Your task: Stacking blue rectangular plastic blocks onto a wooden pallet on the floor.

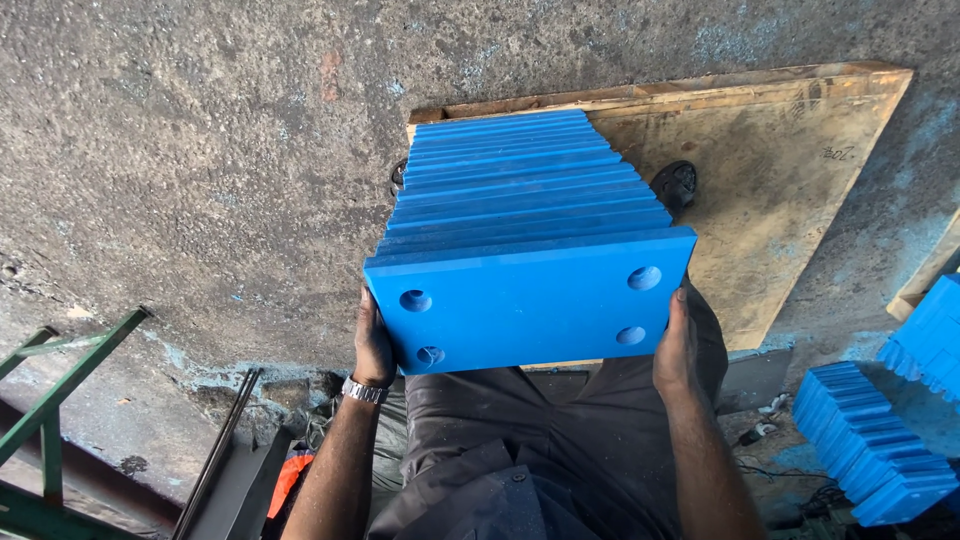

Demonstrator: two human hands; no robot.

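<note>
A tall stack of blue plastic plates (525, 190) stands on a plywood board (790, 170). The top plate (530, 300) is rectangular and has round holes near its corners. My left hand (373, 345) grips this top plate at its left edge. At the right edge my right hand (678, 345) grips the same plate. A metal watch (364, 391) sits on my left wrist. I cannot tell whether the top plate rests on the stack or is lifted off it.
More stacks of blue plates (880, 440) lie at the right, on the floor. A green metal frame (40, 420) stands at the lower left. The concrete floor (200, 150) surrounds the board. A dark shoe (678, 183) shows beside the stack.
</note>
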